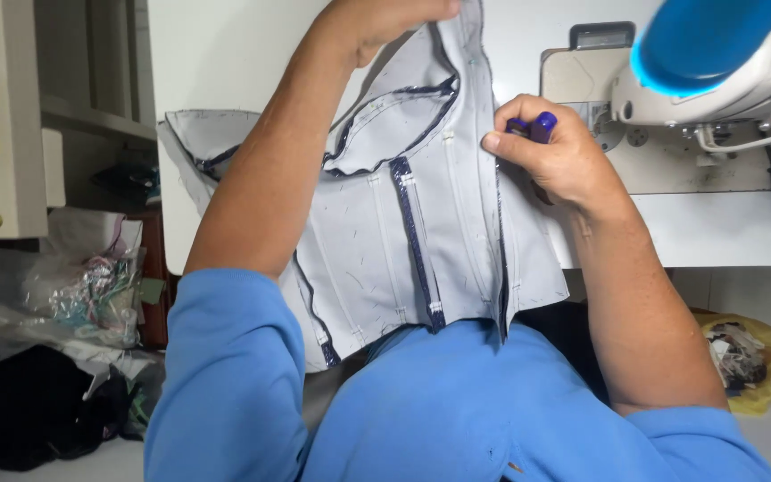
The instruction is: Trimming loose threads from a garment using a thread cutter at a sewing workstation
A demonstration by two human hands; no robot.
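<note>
A pale grey bodice piece (377, 223) with dark blue seam edges and white boning strips hangs upright in front of me, inside out. My left hand (377, 22) grips its top edge near the frame's top. At the garment's right seam, my right hand (551, 152) is closed around a small purple tool (539, 125), thumb pressing toward the fabric. My blue sleeves and shirt (439, 411) fill the bottom of the view.
A white sewing machine (716, 98) with a blue top stands on a white table (725, 232) at the right. A yellow bag (747, 357) of scraps lies on the floor at right. Plastic bags of material (82, 295) and dark cloth pile up at left, under shelves.
</note>
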